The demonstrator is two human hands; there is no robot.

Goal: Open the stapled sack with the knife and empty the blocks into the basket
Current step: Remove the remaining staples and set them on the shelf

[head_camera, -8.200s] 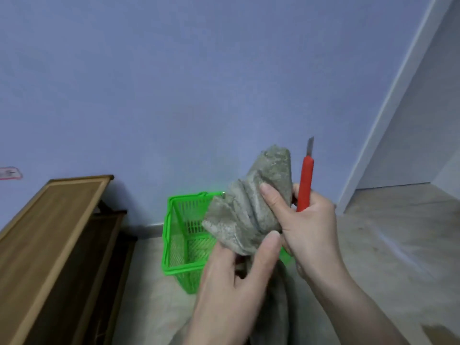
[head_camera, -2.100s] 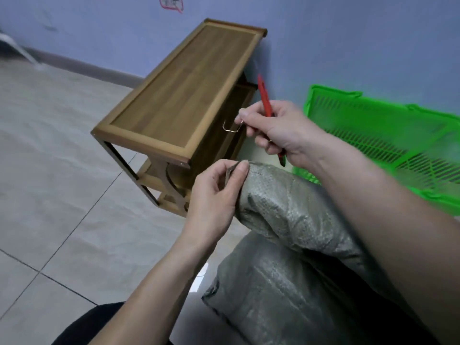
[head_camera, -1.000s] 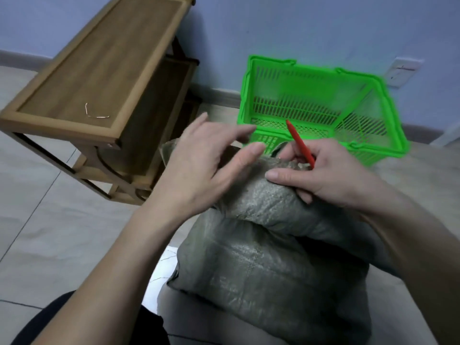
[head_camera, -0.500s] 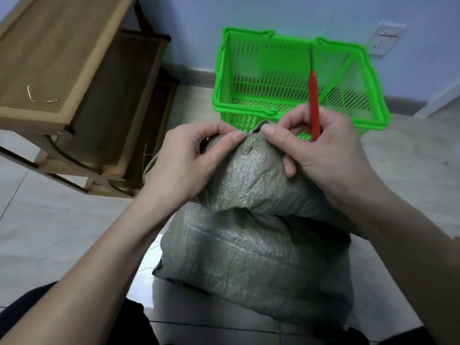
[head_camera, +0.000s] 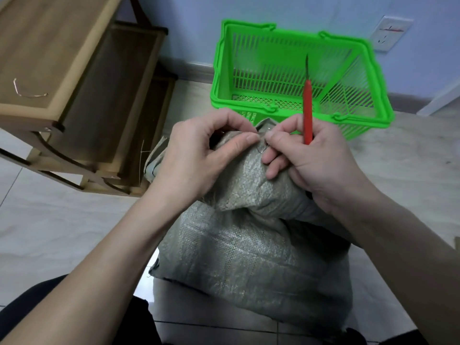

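At sack [head_camera: 249, 245] top | both hands pinch staple [head_camera: 261, 148] | right hand [head_camera: 311, 160] holds knife [head_camera: 307, 108]

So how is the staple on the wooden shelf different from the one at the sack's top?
The staple on the shelf lies loose and untouched on the wooden shelf; the staple in the sack sits at the folded top of the sack, between the fingertips of the left hand and right hand. The shelf one is spread wide open; the sack one shows only a small bent loop. Both are thin metal wire.
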